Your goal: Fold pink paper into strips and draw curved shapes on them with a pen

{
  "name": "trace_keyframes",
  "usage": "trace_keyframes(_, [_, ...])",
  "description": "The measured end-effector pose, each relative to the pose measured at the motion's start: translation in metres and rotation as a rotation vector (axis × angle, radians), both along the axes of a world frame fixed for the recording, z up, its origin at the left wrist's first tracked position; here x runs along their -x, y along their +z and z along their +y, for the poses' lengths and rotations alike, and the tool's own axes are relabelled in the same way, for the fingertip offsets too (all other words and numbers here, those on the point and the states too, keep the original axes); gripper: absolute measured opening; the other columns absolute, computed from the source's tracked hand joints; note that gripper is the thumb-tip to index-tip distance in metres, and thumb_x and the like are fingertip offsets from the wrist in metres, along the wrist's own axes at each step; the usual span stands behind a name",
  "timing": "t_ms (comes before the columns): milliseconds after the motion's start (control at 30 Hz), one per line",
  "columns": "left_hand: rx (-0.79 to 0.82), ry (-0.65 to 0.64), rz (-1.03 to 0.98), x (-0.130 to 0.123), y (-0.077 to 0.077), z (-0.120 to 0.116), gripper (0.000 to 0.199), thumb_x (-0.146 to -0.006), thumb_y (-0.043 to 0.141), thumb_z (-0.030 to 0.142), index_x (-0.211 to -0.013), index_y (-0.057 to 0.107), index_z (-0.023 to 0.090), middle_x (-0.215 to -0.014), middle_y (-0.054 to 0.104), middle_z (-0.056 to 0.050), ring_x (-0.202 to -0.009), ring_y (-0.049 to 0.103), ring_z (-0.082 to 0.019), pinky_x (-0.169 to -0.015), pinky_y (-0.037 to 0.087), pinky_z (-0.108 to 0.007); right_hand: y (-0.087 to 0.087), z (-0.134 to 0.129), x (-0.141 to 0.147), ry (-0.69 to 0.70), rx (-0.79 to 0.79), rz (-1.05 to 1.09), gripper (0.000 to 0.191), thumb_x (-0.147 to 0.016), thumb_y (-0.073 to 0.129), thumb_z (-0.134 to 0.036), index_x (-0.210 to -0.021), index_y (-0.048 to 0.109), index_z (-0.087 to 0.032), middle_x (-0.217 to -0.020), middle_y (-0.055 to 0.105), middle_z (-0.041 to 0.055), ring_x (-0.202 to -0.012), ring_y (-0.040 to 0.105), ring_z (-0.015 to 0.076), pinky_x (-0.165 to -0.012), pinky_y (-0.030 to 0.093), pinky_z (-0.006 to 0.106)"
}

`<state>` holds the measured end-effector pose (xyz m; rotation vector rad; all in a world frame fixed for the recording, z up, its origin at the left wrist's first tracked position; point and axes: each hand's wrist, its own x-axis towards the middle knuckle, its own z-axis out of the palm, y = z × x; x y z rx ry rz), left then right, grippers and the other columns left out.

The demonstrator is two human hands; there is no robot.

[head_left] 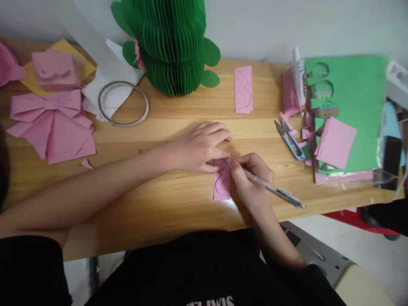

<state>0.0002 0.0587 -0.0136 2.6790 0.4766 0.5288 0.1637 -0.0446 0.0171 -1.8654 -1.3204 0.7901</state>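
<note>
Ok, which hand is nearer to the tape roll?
Left. The left hand, fingers on the pink strip, lies right of the tape roll; the right hand, gripping the pen, is farther right.

Pretty evenly lit overall — bit dull maybe — with a white glare spot near the tabletop's (178, 204) front edge, soft shadows, slightly blurry detail and some wide-angle bending at the sides.

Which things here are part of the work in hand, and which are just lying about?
In use:
- pen, in right hand
- pink strip with curves, under left hand's fingers

Lying about, judging by this view:
- second marked strip, possibly related
- snips
- white tube
- green sheet
- tape-like ring
- pink bow
</note>
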Motion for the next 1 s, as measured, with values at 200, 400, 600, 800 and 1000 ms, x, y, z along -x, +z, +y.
trace_keyframes(200, [0.0, -0.004, 0.005, 0.0, 0.001, 0.001, 0.02, -0.09, 0.062, 0.039, -0.095, 0.076, 0.025, -0.117, 0.063, -0.009, -0.114, 0.053, -0.027, -0.091, 0.044, -0.042, -0.001, 0.0, -0.001, 0.044, 0.02, 0.054, 0.013, -0.078, 0.065, -0.028, -0.069, 0.062, -0.02, -0.052, 0.061, -0.0049, -0.044, 0.052, 0.0088, -0.046, 0.04, 0.022])
trace_keyframes(400, [0.01, -0.005, -0.022, 0.0, 0.001, 0.0, 0.023, -0.093, 0.059, 0.038, -0.091, 0.076, 0.022, -0.115, 0.063, -0.011, -0.111, 0.053, -0.028, -0.091, 0.044, -0.043, -0.001, 0.0, -0.003, 0.013, 0.042, 0.178, 0.012, -0.076, 0.064, -0.025, -0.066, 0.061, -0.02, -0.052, 0.059, -0.005, -0.046, 0.052, 0.0093, -0.046, 0.04, 0.022])
trace_keyframes(600, [-0.032, -0.024, -0.021, 0.002, 0.0, 0.0, 0.021, -0.089, 0.064, 0.039, -0.094, 0.076, 0.023, -0.115, 0.063, -0.012, -0.113, 0.055, -0.03, -0.09, 0.046, -0.044, -0.006, -0.005, -0.015, -0.135, -0.011, 0.187, 0.012, -0.078, 0.063, -0.028, -0.069, 0.06, -0.021, -0.056, 0.059, -0.005, -0.05, 0.052, 0.0102, -0.049, 0.042, 0.024])
trace_keyframes(800, [-0.025, -0.02, -0.047, 0.002, 0.001, 0.0, 0.022, -0.09, 0.063, 0.039, -0.094, 0.076, 0.022, -0.115, 0.064, -0.013, -0.112, 0.057, -0.032, -0.089, 0.047, -0.046, -0.006, -0.009, -0.013, -0.031, -0.029, 0.07, 0.011, -0.076, 0.061, -0.023, -0.065, 0.061, -0.02, -0.051, 0.057, -0.0058, -0.045, 0.049, 0.0083, -0.045, 0.037, 0.022])
trace_keyframes(1000, [-0.015, -0.016, -0.042, 0.002, 0.002, 0.0, 0.024, -0.091, 0.061, 0.04, -0.093, 0.076, 0.022, -0.115, 0.065, -0.013, -0.111, 0.057, -0.031, -0.088, 0.047, -0.045, -0.008, -0.009, -0.011, -0.02, -0.053, 0.046, 0.013, -0.079, 0.062, -0.025, -0.067, 0.062, -0.019, -0.052, 0.059, -0.0057, -0.045, 0.051, 0.0077, -0.046, 0.039, 0.022])
